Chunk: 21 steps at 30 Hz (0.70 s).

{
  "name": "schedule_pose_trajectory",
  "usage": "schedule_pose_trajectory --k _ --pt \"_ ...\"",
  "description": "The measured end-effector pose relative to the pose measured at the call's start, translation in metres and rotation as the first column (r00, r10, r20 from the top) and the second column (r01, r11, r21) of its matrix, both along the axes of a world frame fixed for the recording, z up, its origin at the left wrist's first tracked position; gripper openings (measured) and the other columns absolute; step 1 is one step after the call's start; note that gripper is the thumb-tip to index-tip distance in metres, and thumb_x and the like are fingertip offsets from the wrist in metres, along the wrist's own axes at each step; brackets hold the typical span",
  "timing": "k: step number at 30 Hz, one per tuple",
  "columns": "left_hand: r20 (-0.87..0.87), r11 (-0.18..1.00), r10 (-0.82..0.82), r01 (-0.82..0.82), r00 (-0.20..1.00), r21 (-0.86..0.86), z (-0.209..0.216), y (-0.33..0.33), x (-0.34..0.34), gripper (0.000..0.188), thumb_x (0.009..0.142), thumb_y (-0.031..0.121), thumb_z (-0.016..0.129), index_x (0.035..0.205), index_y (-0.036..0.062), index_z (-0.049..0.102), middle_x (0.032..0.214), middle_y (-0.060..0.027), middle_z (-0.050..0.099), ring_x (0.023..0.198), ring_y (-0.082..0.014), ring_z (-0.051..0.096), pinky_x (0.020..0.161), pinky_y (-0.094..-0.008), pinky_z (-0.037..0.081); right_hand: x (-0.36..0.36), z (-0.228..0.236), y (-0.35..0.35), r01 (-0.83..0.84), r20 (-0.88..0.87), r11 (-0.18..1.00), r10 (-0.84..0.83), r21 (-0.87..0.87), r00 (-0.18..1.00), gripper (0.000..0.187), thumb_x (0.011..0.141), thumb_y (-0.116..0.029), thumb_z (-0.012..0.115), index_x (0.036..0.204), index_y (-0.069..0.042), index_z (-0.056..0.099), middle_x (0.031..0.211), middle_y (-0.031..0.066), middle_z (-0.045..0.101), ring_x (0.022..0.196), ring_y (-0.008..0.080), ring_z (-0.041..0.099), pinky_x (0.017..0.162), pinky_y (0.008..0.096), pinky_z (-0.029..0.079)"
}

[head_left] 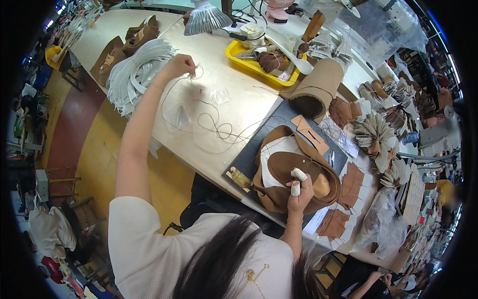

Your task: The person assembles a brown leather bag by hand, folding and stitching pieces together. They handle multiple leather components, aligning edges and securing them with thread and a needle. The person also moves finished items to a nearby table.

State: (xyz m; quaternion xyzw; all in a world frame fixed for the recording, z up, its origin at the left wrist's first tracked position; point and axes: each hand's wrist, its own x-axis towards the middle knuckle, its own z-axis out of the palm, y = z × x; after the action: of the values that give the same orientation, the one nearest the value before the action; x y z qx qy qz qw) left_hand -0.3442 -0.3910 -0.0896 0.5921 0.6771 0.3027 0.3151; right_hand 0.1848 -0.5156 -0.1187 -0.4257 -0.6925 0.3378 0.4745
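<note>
Left hand (179,66) pinches a thin tan thread (232,130); right hand (302,193), at a floppy brown leather bag (284,164), can't tell if gripping

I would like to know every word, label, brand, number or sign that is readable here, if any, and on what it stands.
No text is readable with certainty.
Label in the yellow tray: small marks, too blurred to read.
Paper sheet beside the dark mat: faint marks, too small to read.

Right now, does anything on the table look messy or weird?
A little: the thin thread lies in loose, crossing loops between the left hand and the brown piece, so it looks messy. I can't tell if it's knotted.
</note>
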Motion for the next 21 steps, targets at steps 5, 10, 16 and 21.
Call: schedule_pose_trajectory --k 5,10,16,21 --pt "0.300 0.985 0.164 -0.141 0.940 -0.098 0.043 -0.007 0.027 0.011 0.082 0.010 0.067 0.088 0.0051 0.060 0.083 -0.0033 0.065 0.071 -0.0110 0.063 0.059 -0.0223 0.047 0.003 -0.003 -0.002 -0.018 -0.021 0.999 0.017 -0.047 1.000 0.037 0.092 -0.025 0.059 0.115 0.003 0.056 0.096 0.0139 0.062 0.071 0.0161 0.062 0.063 0.0256 0.050" --pt "0.571 0.989 0.137 -0.080 0.809 -0.123 0.066 -0.020 0.097 0.011 0.085 0.011 0.064 0.091 0.0075 0.056 0.087 -0.0029 0.063 0.079 -0.0131 0.066 0.056 -0.0214 0.051 -0.001 0.005 0.001 -0.014 -0.383 0.998 -0.013 -0.067 0.924 0.060 0.091 -0.020 0.060 0.140 -0.002 0.030 0.115 0.0136 0.055 0.087 0.0209 0.066 0.085 0.0327 0.048" --pt "0.803 0.991 -0.025 0.119 0.595 -0.057 0.078 -0.034 0.191 0.014 0.086 0.008 0.064 0.092 0.0075 0.052 0.087 -0.0063 0.064 0.091 -0.0207 0.068 0.063 -0.0260 0.059 -0.007 0.042 0.006 0.146 -0.430 0.989 -0.127 0.012 0.894 0.069 0.088 0.005 0.059 0.142 -0.008 0.018 0.128 0.0146 0.049 0.109 0.0240 0.060 0.105 0.0421 0.039" --pt "0.949 0.996 0.020 0.080 0.314 -0.048 0.077 -0.058 0.279 0.014 0.087 0.013 0.065 0.093 0.0078 0.053 0.088 -0.0072 0.064 0.082 -0.0183 0.066 0.058 -0.0239 0.054 -0.039 0.072 0.013 0.062 -0.240 0.984 -0.020 0.166 0.971 0.074 0.082 0.001 0.068 0.140 -0.009 0.022 0.127 0.0144 0.048 0.112 0.0224 0.058 0.102 0.0399 0.040"
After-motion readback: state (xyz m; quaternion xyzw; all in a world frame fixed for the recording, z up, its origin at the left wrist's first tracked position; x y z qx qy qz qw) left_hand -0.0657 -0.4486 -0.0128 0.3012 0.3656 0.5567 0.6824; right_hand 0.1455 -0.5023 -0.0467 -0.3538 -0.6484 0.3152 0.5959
